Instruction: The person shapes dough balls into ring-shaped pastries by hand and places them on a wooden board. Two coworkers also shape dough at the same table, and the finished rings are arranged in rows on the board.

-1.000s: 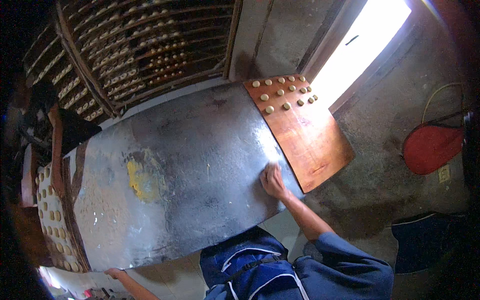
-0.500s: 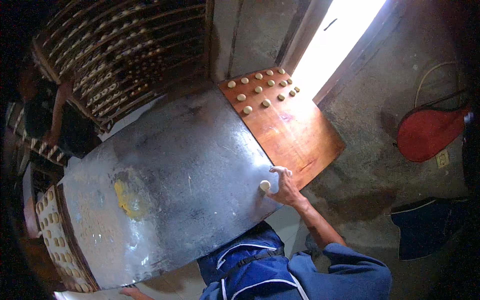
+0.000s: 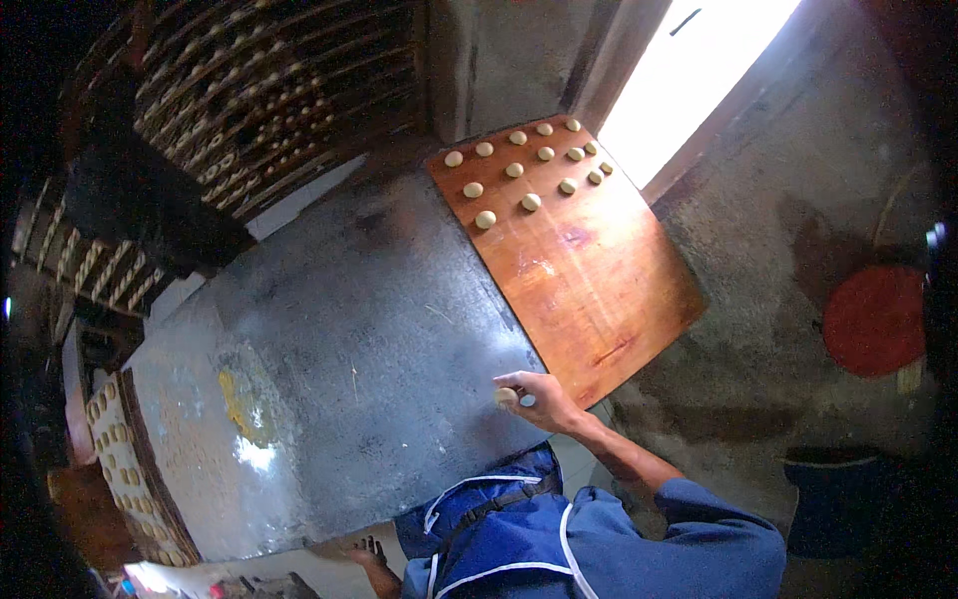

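My right hand is curled around a pale dough ball near the right end of the grey, worn work surface. Beside it, a reddish wooden board carries several spaced dough balls on its far half. My left hand hangs just below the surface's near edge with its fingers apart and nothing in them.
A tray with dough pieces lies at the left end. Slatted racks with rows of dough stand behind, partly hidden by a dark shape. At right are a bright opening, a wall, a round red object and dark blue cloth.
The view has shifted. My left hand has left the near-left edge and moved rightward. My right hand, seen spread beside the ball half a second ago, is now curled around it, slightly further left.
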Demonstrator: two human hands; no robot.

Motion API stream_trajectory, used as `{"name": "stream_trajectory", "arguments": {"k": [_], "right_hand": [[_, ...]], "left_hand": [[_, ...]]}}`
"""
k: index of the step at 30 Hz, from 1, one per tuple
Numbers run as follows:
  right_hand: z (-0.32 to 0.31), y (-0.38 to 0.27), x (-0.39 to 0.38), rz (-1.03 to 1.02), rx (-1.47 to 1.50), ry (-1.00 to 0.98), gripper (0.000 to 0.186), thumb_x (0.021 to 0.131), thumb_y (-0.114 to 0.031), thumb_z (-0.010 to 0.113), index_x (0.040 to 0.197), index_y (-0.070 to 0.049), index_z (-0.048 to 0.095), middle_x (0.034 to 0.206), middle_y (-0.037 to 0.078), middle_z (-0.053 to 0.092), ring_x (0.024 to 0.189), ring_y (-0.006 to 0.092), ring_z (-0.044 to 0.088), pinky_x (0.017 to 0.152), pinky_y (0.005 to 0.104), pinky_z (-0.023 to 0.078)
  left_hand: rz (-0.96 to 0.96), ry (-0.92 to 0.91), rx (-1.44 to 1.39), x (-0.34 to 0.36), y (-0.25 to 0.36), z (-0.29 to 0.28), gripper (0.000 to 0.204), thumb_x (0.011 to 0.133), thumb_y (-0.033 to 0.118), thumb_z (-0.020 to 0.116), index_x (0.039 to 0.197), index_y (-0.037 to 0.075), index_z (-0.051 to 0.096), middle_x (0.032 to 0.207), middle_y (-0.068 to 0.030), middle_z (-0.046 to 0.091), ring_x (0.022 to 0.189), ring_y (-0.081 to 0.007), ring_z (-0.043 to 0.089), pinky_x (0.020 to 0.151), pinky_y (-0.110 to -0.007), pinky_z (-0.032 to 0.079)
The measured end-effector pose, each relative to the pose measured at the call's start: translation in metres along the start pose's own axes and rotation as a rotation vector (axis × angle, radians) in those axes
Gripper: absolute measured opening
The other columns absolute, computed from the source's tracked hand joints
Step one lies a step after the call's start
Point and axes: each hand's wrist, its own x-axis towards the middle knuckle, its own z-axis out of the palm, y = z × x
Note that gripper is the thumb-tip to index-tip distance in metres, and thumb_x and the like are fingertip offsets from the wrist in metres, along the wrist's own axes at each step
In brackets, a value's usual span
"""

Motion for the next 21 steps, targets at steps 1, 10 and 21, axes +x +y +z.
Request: {"name": "stream_trajectory", "arguments": {"k": [1,10,21], "right_hand": [[-0.001,-0.009,0.003,0.101,0.373,0.013,0.043,0.087,-0.014,0.068,0.126,-0.001,0.053,0.111,0.012,0.064,0.104,0.0254,0.061,0.09,0.0365,0.05],[-0.01,-0.059,0.022,0.154,1.132,-0.193,0.052,0.085,-0.015,0.074,0.13,0.0,0.055,0.118,0.011,0.064,0.106,0.0173,0.061,0.091,0.0317,0.05],[-0.011,-0.096,0.012,0.013,0.641,0.065,0.034,0.083,-0.011,0.075,0.113,-0.001,0.065,0.104,0.009,0.068,0.095,0.0157,0.065,0.085,0.0283,0.052]], "left_hand": [[-0.026,-0.014,-0.006,-0.004,-0.006,-0.003,0.074,0.093,0.062,0.027,0.146,0.011,0.03,0.139,-0.0143,0.046,0.1,-0.029,0.06,0.084,-0.051,0.043],[-0.254,0.044,-0.037,-0.063,-0.054,-0.027,0.065,0.094,0.057,0.04,0.137,0.007,0.046,0.124,-0.0158,0.058,0.097,-0.0302,0.062,0.083,-0.048,0.045],[-0.648,-0.441,0.378,-0.12,-0.119,-0.027,0.07,0.094,0.06,0.037,0.139,0.007,0.042,0.127,-0.0159,0.055,0.1,-0.031,0.061,0.085,-0.049,0.044]]}}
